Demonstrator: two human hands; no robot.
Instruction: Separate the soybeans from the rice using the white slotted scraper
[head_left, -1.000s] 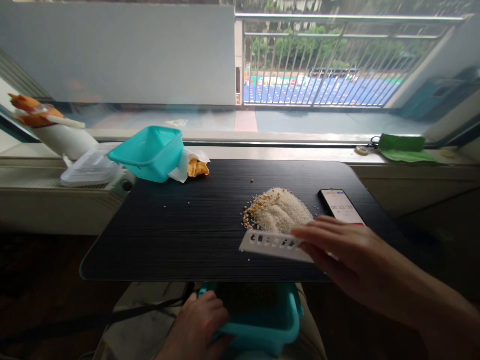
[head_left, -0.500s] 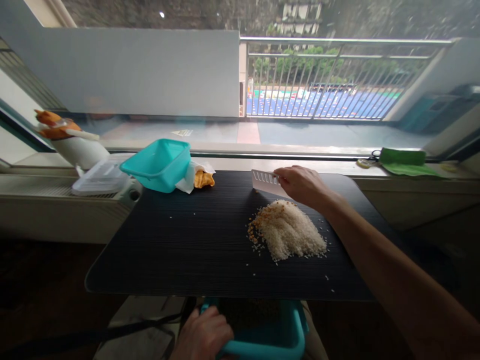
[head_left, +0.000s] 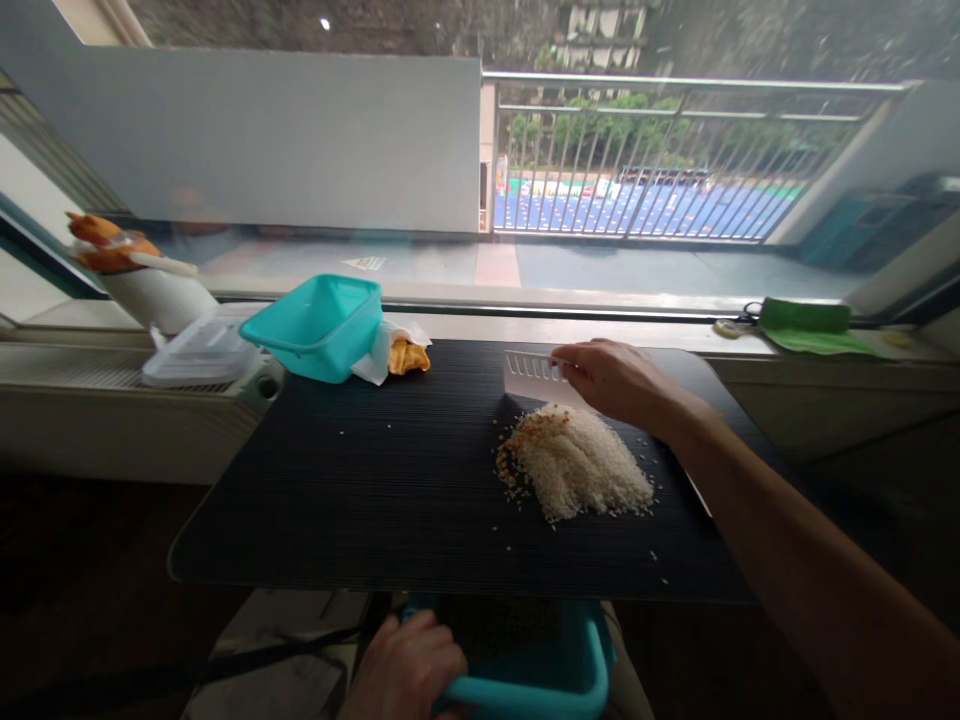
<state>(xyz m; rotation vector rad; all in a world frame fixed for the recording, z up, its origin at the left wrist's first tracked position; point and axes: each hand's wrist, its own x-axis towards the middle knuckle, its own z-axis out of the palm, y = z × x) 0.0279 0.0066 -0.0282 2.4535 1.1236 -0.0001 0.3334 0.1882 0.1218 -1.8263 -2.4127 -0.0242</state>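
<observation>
My right hand (head_left: 611,378) is closed on one end of a white flat scraper (head_left: 529,378) with a row of slots along its top. The scraper stands on edge at the far side of a heap of white rice (head_left: 589,465). Orange-brown grains (head_left: 517,450) are mixed into the heap's left side, a few lying loose beside it. Below the table's near edge, my left hand (head_left: 416,660) grips the rim of a teal tub (head_left: 540,695). Dark contents sit inside that tub, too dim to make out.
On the black table (head_left: 360,500), a second teal tub (head_left: 322,330) stands at the back left, next to a white and orange cloth (head_left: 409,357). A clear lid (head_left: 199,350) lies on the ledge left of it. A green cloth (head_left: 810,325) lies on the sill at right.
The scraper and my right hand have moved slightly nearer to me, toward the heap's far edge. My left hand stays on the tub rim.
</observation>
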